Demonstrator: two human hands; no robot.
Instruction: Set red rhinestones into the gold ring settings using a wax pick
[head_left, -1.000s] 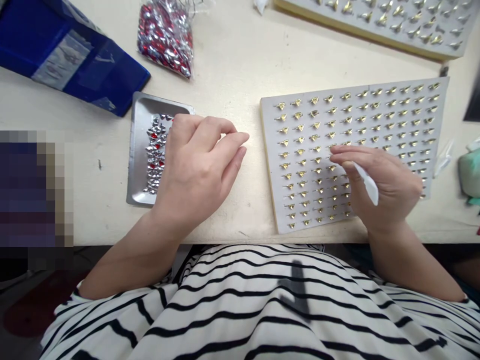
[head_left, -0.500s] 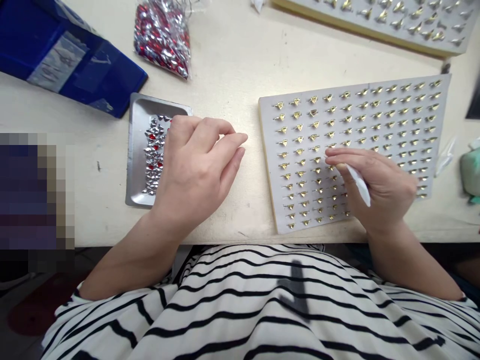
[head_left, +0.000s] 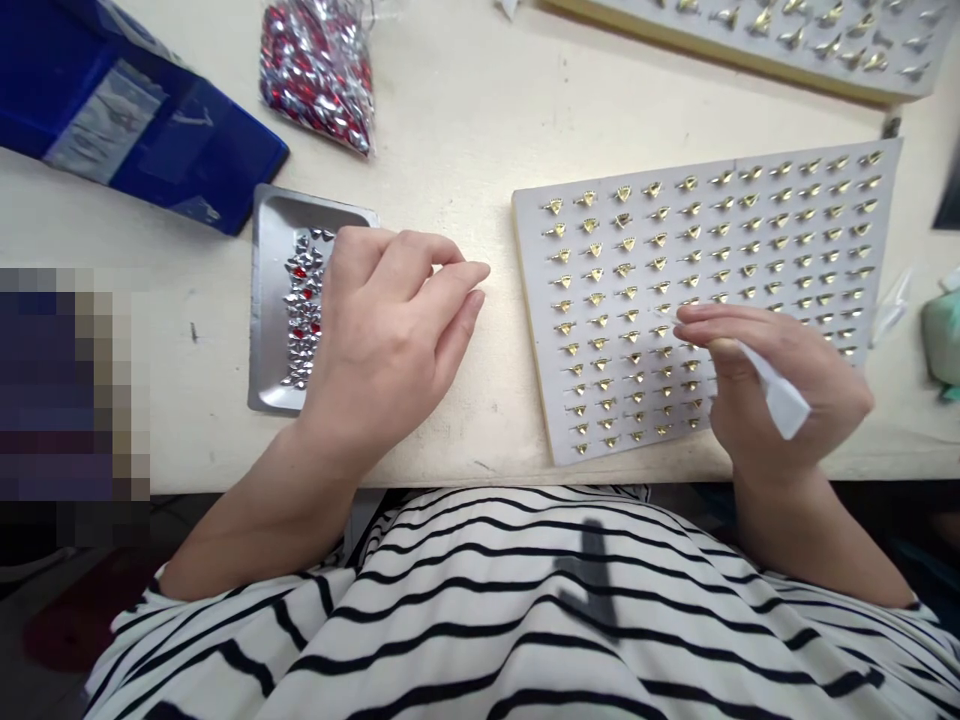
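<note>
left hand [head_left: 386, 340] loosely curled over rhinestone tray [head_left: 270, 300], right hand [head_left: 817, 380] gripping white stick [head_left: 780, 400] above board of gold settings [head_left: 551, 420]

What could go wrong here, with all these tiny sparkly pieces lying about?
The right hand holds a white strip low over the grey board, so a slip might knock loose some of the small gold pieces set in rows. The left hand sits right by the shallow metal tray, and a nudge could scatter the loose silver and red stones across the table.
</note>
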